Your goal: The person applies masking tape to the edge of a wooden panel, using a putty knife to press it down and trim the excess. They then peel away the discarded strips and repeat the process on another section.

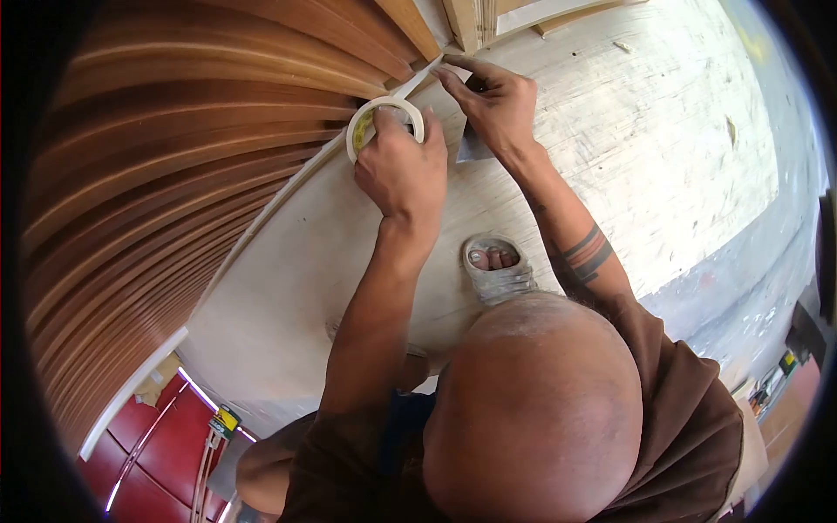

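Note:
A roll of pale masking tape (350, 139) is in my left hand (401, 170), whose fingers go through and around its ring. From the roll a short white strip of tape (417, 80) runs up along the edge of the slatted wood panel (218, 131). The thumb and forefinger of my right hand (497, 100) close on the far end of that strip. Partly hidden beneath my right hand is a flat dark and grey thing (472, 144), too covered to name. Both hands are over a pale, scuffed board (645, 131).
Brown slats fill the left side, bordered by a pale edge strip (261, 218). Wooden framing (466, 24) stands at the top. A shod foot (495, 266) rests on the board. Red panels (157, 444) lie lower left, and a bare head (540, 392) blocks the lower middle.

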`<action>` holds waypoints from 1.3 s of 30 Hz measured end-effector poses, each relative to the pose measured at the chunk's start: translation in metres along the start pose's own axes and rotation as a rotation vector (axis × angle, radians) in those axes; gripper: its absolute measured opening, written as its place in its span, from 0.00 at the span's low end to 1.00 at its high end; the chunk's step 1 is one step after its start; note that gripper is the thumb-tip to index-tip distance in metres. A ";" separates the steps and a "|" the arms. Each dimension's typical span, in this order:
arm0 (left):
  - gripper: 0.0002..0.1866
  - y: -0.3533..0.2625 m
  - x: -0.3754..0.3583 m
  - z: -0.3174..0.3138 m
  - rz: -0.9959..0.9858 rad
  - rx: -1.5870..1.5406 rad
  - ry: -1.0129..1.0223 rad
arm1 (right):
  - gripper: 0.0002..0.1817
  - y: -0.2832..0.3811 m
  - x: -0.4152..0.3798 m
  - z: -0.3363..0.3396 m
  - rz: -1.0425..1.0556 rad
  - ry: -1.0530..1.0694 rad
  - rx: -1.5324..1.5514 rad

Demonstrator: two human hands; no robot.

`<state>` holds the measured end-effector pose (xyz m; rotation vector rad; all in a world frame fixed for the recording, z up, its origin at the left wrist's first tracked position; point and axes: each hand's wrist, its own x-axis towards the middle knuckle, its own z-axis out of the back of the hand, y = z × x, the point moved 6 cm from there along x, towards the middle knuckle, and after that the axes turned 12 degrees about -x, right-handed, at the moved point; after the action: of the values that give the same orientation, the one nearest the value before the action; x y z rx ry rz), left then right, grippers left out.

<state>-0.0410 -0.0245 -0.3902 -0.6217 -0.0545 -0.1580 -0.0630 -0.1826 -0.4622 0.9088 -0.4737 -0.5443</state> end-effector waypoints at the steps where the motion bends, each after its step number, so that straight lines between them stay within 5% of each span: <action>1: 0.19 -0.001 0.000 0.000 0.015 -0.004 0.003 | 0.15 0.001 0.001 0.000 0.005 -0.021 0.006; 15: 0.17 -0.002 -0.002 0.000 0.003 -0.017 0.005 | 0.12 0.013 0.002 0.001 0.098 -0.128 -0.015; 39: 0.21 0.007 -0.035 0.024 -0.594 0.017 0.305 | 0.16 0.031 0.003 0.000 0.225 -0.259 -0.282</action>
<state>-0.0747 -0.0004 -0.3782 -0.5442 0.0561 -0.8243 -0.0529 -0.1687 -0.4357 0.5085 -0.7047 -0.5093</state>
